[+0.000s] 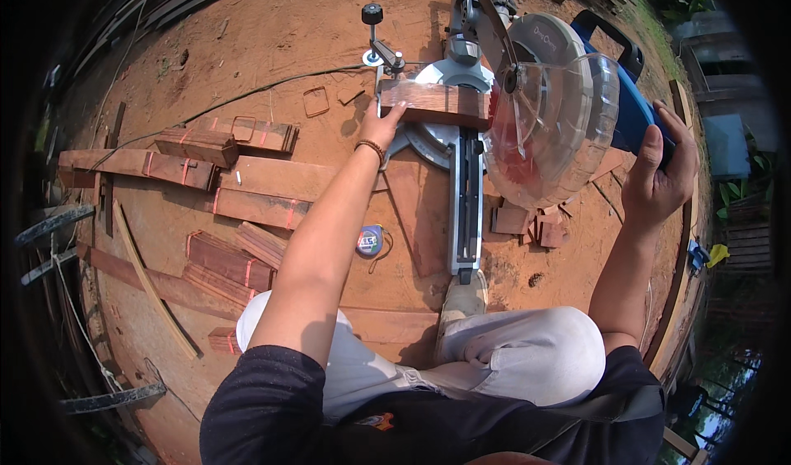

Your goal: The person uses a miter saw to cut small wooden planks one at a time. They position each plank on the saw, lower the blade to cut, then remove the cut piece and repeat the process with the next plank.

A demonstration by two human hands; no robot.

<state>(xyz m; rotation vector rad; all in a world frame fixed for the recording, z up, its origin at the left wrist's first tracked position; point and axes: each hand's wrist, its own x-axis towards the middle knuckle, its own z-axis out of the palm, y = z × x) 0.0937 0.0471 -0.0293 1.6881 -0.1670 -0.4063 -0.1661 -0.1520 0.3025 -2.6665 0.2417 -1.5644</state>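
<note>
My left hand [384, 124] is closed on the left end of a short reddish-brown wooden block [437, 102]. The block lies across the bed of a miter saw [465, 209], against its fence. The saw's red blade [512, 139] shows through the clear plastic guard [589, 119], beside the block's right end. My right hand [663, 164] wraps round the lower end of the saw's blue handle [630, 106], thumb on the near side; part of its grip is hidden. A hold-down clamp [383, 44] with a black knob stands at the block's left end, apart from my left hand.
Bundled wooden boards [264, 205] lie on the dirt to the left, with a blue tape measure [370, 241] nearer the saw. Small wood offcuts [534, 224] lie under the guard. A dark cable [272, 86] runs leftward. My shoe [465, 296] is at the saw's front end.
</note>
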